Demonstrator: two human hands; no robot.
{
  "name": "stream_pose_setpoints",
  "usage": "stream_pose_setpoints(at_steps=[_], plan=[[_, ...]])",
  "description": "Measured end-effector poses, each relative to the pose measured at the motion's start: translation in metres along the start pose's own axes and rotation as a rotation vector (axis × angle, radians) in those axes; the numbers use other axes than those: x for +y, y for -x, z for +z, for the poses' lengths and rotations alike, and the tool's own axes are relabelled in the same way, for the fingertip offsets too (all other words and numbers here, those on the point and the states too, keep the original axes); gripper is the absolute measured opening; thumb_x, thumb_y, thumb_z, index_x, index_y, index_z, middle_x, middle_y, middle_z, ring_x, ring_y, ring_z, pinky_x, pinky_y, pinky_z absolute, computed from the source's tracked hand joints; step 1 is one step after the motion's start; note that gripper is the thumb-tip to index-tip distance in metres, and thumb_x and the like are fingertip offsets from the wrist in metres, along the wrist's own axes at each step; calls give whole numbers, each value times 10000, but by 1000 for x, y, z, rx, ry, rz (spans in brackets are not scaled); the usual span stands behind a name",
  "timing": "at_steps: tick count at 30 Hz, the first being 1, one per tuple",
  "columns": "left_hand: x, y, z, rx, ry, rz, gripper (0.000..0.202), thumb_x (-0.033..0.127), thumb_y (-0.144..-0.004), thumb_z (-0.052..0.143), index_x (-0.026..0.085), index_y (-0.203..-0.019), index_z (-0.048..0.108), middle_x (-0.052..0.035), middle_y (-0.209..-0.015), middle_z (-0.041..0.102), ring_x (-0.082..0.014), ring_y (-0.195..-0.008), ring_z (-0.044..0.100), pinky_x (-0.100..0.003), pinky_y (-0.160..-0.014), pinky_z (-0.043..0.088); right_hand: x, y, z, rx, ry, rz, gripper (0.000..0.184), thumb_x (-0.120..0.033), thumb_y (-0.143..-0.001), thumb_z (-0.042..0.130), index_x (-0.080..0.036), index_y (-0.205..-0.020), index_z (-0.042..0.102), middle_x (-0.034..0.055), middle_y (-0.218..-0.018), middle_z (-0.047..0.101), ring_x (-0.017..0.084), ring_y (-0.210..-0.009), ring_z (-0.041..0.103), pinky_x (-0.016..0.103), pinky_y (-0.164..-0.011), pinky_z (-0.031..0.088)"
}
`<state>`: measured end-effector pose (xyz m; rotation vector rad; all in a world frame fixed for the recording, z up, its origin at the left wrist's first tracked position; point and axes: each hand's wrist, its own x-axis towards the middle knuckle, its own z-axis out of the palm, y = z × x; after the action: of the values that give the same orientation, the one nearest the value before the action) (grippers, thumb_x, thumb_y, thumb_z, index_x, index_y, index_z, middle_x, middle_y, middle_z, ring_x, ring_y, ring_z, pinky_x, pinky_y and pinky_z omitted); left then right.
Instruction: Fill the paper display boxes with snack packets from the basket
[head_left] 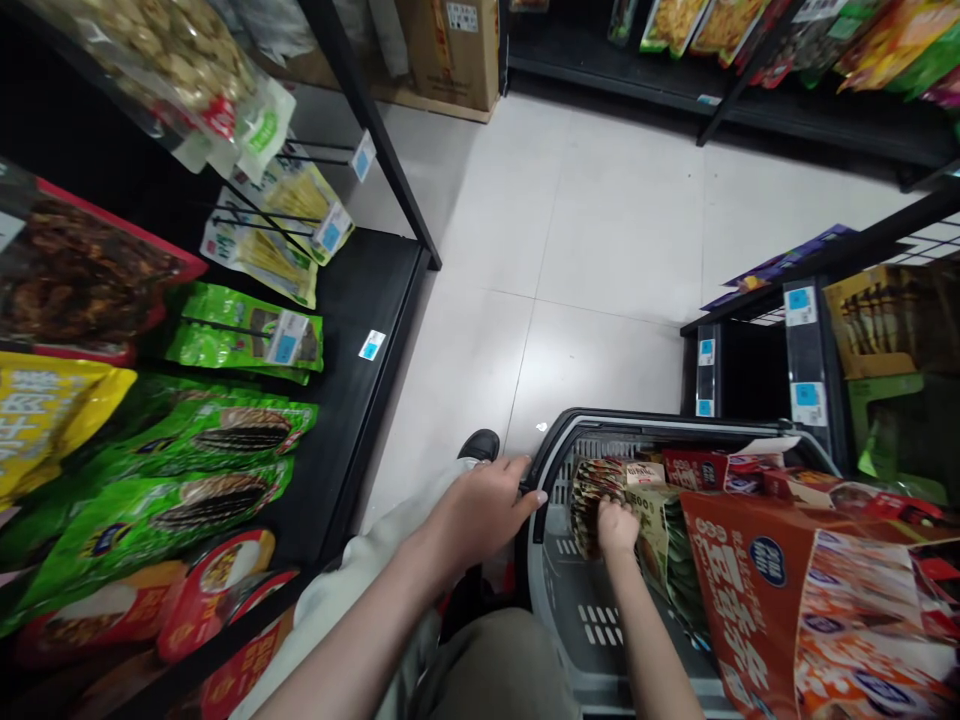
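Observation:
My left hand (484,510) is closed over the near-left part of a dark grey shopping basket (536,590), its thumb on the rim. Inside the basket, my right hand (619,528) has its fingers curled against a patterned brown snack packet (592,500). A green-and-tan packet (660,545) lies right beside that hand. The basket's right side holds a large brown-orange package (750,590) with white lettering, and red packages (705,470) lie behind it. My right fingertips are partly hidden by the hand itself.
Black shelving on the left carries green seed bags (217,500), a yellow bag (52,420) and hanging packets (277,225). A rack (806,350) with price tags borders the basket on the right. A cardboard box (450,50) stands at the back; tiled floor (577,250) lies between.

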<state>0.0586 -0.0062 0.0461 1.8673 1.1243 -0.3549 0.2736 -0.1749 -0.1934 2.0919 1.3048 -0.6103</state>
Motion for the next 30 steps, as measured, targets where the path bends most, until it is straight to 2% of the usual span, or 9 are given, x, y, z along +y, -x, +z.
stream_pose_setpoints(at_steps=[3,6,9,11,15,21,25,27,30], plan=[[-1,0,1,0,-4,0,457,347,-955,438,104,-1327,545,-160,-1318,618,-331,-1239,562,-474,-1070,429,1,4,-4,19,18,10,212,-137,-950,492,-74,-1043,672,133,-966,703,222,-901,668,347,-741,515],[0,0,1,-5,-24,-10,455,342,-956,442,107,-1332,540,-156,-1303,625,-333,-1221,572,-478,-1059,438,-9,6,-13,93,24,-103,363,-68,-942,377,-37,-1200,630,246,-1098,673,284,-1032,634,386,-823,478],[0,0,1,4,-30,-12,451,335,-956,444,114,-1339,535,-143,-1281,637,-333,-1191,590,-483,-1036,453,-19,2,-21,134,24,-308,468,-58,-942,333,-145,-1332,578,184,-1321,608,260,-1214,533,371,-982,396],[0,-1,2,8,-19,-10,454,334,-955,453,115,-1344,533,-138,-1287,634,-329,-1198,587,-479,-1040,451,-23,-6,-23,122,29,-422,477,-63,-939,343,-190,-1319,602,123,-1374,593,244,-1257,491,359,-1026,354],[1,0,1,-4,-24,-18,455,328,-958,458,114,-1353,525,-139,-1307,624,-327,-1214,580,-475,-1044,451,-17,-21,-20,63,56,-534,364,-111,-929,406,-154,-1026,754,139,-1159,711,275,-1233,485,402,-1067,289],[4,0,-2,-18,-55,-24,442,331,-968,448,98,-1333,533,-156,-1283,632,-330,-1206,585,-481,-1041,452,11,-16,-33,-3,87,-445,356,-78,-900,402,-91,-925,757,205,-964,742,325,-1219,493,458,-971,341],[5,1,-1,-23,-75,-29,442,334,-968,450,91,-1327,538,-165,-1269,636,-334,-1187,595,-480,-1027,459,17,12,-42,11,72,-367,374,-119,-953,366,-123,-1129,695,191,-1176,692,291,-1250,503,432,-989,357],[4,1,0,-21,-75,-22,448,335,-967,453,92,-1334,535,-161,-1274,635,-335,-1190,592,-479,-1031,455,11,29,-34,-44,73,-314,317,-147,-968,409,-123,-1085,702,180,-1109,709,250,-1136,601,382,-943,419],[3,1,1,-20,-73,-11,468,332,-966,453,88,-1361,515,-158,-1290,627,-332,-1195,588,-470,-1041,446,-5,49,-9,-179,83,-226,216,-281,-957,563,-117,-922,698,84,-892,724,180,-861,684,343,-810,524]])
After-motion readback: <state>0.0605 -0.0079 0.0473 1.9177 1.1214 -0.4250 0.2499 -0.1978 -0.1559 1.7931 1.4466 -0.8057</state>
